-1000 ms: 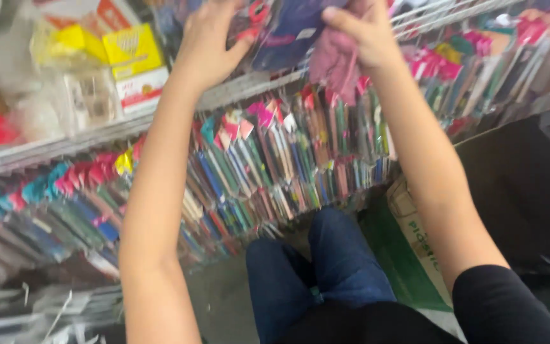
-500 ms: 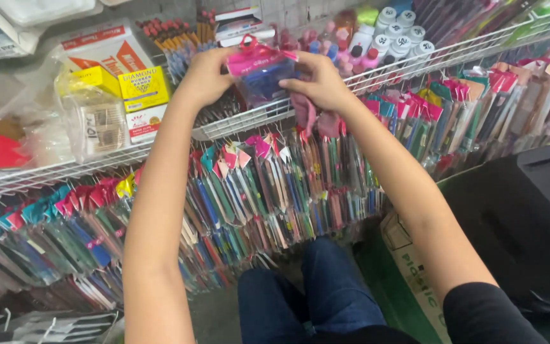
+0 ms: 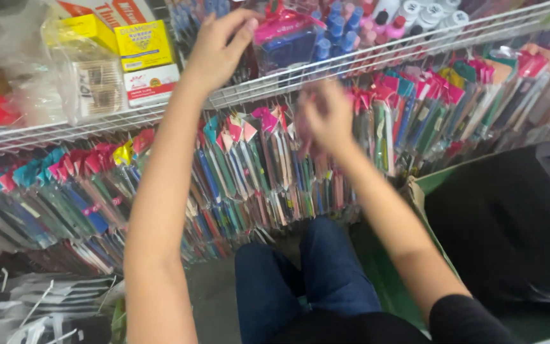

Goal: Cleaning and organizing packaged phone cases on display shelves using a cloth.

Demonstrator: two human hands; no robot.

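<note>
Overhead, the left hand [image 3: 219,48] pinches a pink-topped packet [image 3: 286,39] resting in the wire shelf [image 3: 160,114] at upper centre, apparently not yet let go, while the blurred right hand [image 3: 326,118], grip unclear, hangs below beside hanging pen packs [image 3: 268,165].

A single head-worn camera looks steeply down and forward from close range, past both raised forearms and the wearer's knees, onto a white wire shelf [image 3: 351,64] with rows of hanging packets [image 3: 256,172] below it.
</note>
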